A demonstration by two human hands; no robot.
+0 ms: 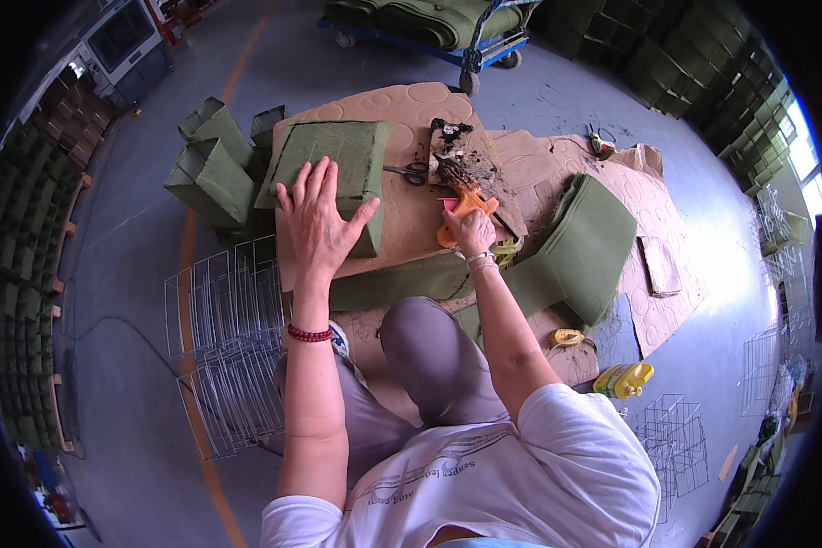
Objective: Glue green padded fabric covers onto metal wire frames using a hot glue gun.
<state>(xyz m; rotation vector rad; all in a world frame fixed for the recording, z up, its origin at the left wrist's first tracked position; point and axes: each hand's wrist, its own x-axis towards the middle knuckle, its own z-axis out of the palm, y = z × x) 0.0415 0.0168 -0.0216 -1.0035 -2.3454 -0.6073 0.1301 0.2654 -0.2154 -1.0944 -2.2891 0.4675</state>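
Observation:
My left hand point(318, 224) lies with fingers spread on a green fabric-covered box point(338, 151), which rests on a cardboard sheet over a low work surface. To the right, the fingers of my right hand point(473, 234) are closed around an orange plastic hand tool point(468, 203) with a pink part; its exact kind is not clear. Black-handled scissors point(415, 173) lie between the box and a board point(466, 151) smeared with dark, sticky-looking residue. The orange tool is just below that residue, apart from the box.
Open green boxes point(212, 173) and wire frames point(224, 310) stand at left. Folded green fabric point(589, 242) lies at right, near a yellow bottle point(624, 380). A blue cart point(470, 55) carrying green material stands at the far side.

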